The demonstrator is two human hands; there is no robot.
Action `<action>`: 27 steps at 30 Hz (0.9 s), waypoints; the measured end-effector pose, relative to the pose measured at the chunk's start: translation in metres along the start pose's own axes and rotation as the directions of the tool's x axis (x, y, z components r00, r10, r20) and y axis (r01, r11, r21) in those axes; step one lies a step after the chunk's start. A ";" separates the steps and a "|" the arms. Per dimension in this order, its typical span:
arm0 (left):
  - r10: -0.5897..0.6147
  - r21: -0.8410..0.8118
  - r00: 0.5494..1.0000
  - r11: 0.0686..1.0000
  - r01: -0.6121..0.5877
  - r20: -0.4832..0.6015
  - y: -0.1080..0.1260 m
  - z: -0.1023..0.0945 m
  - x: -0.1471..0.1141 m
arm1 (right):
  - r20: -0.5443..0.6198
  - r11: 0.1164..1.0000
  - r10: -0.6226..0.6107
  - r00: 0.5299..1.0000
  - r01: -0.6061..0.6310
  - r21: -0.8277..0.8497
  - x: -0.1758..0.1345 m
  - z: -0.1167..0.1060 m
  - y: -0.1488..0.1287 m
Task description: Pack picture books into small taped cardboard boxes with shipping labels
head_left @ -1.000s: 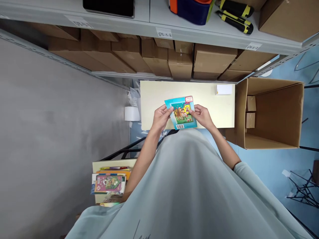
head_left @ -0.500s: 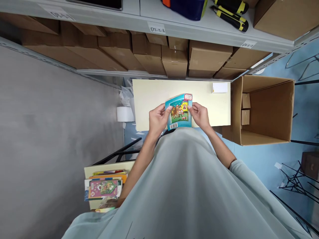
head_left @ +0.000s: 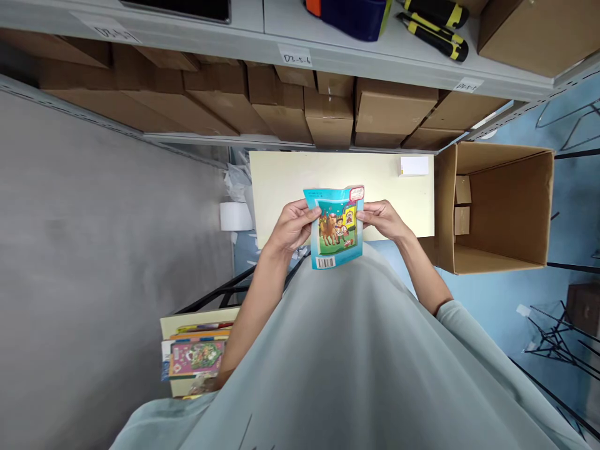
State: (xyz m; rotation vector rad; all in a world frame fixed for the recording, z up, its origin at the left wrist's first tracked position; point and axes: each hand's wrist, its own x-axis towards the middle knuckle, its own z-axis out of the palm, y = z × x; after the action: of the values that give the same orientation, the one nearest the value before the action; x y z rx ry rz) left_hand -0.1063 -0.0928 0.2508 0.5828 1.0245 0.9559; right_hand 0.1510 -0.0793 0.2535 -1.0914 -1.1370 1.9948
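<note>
Between my hands is a thin blue picture book (head_left: 336,228), its cover facing up, with a cartoon scene of animals and a figure. A barcode shows at its lower left and a red-bordered sticker at its upper right. My left hand (head_left: 293,226) pinches the left edge, thumb on the cover. My right hand (head_left: 382,219) grips the right edge the same way. The book is held above the near edge of a cream table (head_left: 281,178), close to my shirt, and its top edge looks slightly bent.
A small white box (head_left: 414,165) lies on the table's far right. Beside the table stands an open cardboard box (head_left: 501,256) with smaller cartons inside. Shelves (head_left: 262,47) with cartons run across the back. Several books (head_left: 197,357) are stacked at lower left, near a white roll (head_left: 235,216).
Both hands have drawn the book nearer to my body, and its cover now faces me more fully. My hands have moved slightly apart.
</note>
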 end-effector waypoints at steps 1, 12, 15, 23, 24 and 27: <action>-0.012 -0.007 1.000 1.000 0.012 0.015 -0.001 0.000 0.001 | 0.011 1.000 0.002 1.000 -0.002 0.002 0.000 -0.001 0.002; -0.093 -0.039 0.991 0.994 0.097 0.097 -0.020 -0.001 0.020 | 0.074 0.998 -0.023 0.997 0.027 -0.054 -0.001 0.007 -0.003; -0.107 -0.050 0.991 0.992 0.112 0.086 -0.022 -0.006 0.016 | 0.091 0.996 -0.013 0.996 0.020 -0.082 0.000 0.008 -0.005; -0.063 -0.012 0.998 0.998 0.062 -0.015 -0.012 -0.015 0.017 | -0.078 0.997 0.018 0.997 -0.024 -0.078 0.008 -0.001 0.002; -0.053 0.004 0.998 0.999 0.053 -0.031 -0.011 -0.016 0.018 | -0.131 0.996 0.025 0.991 -0.036 -0.086 0.010 -0.002 0.004; -0.004 0.058 0.997 0.998 0.008 -0.083 -0.009 -0.014 0.020 | -0.249 0.994 0.032 0.968 -0.057 -0.096 0.016 0.000 0.011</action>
State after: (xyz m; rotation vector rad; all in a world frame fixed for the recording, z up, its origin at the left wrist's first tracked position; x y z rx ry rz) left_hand -0.1116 -0.0802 0.2287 0.5924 1.1306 0.9537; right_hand 0.1423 -0.0712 0.2380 -1.3871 -1.0995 1.7881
